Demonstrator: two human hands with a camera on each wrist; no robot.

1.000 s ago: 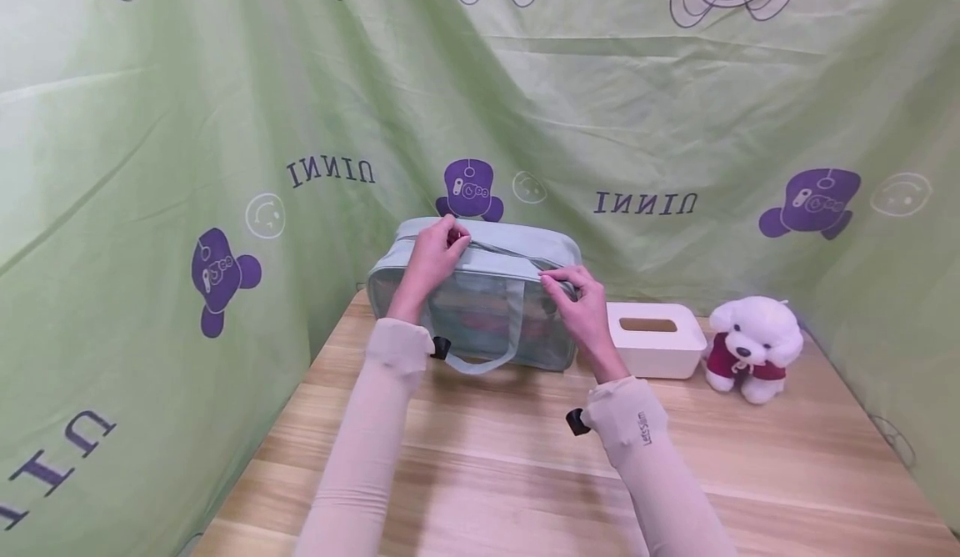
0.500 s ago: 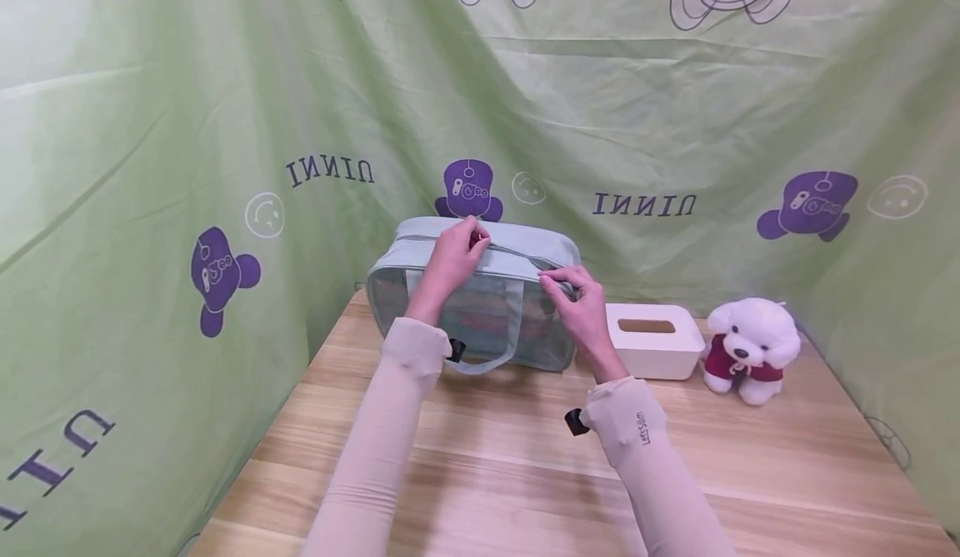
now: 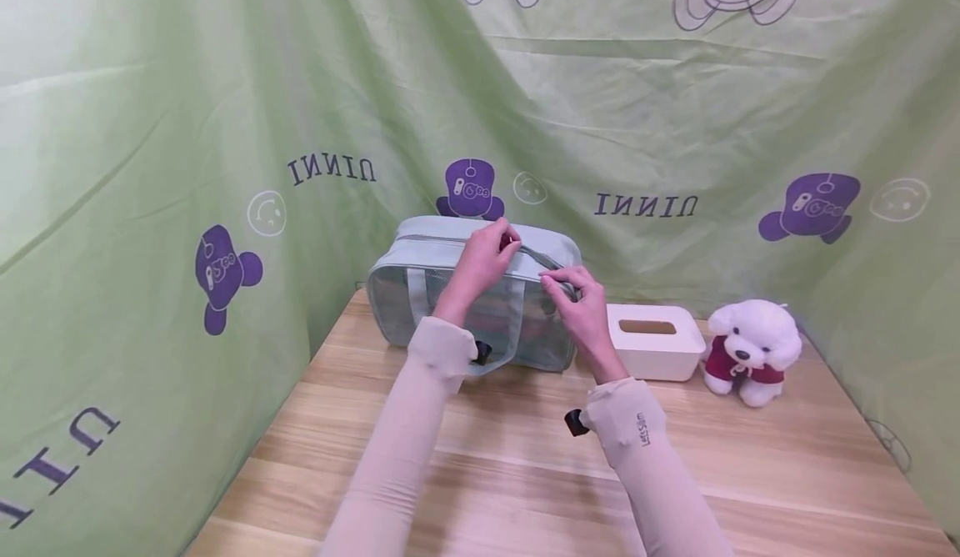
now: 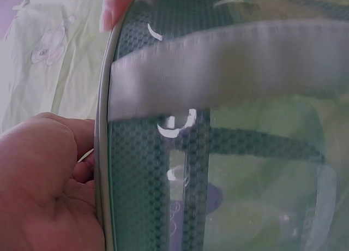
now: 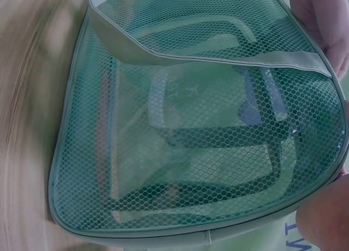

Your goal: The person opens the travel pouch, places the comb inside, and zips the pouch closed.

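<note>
A pale green zip bag with see-through mesh sides and a strap handle stands upright on the table. Along its top, my left hand pinches at the zipper, the pull itself covered by the fingers. Left of that hand the zipper line lies closed, while a dark gap shows to its right. My right hand grips the bag's top edge at the right corner, thumb in front. In the right wrist view, the mesh side fills the picture, with flat coloured things dimly visible inside.
Right of the bag is a white tissue box with a slot on top. Farther right sits a white plush dog in a red jacket. A green printed curtain hangs close behind the wooden table.
My left hand has slid rightward along the top of the bag toward the right hand, and the zipper gap has become shorter. My right hand has kept its place at the corner.
</note>
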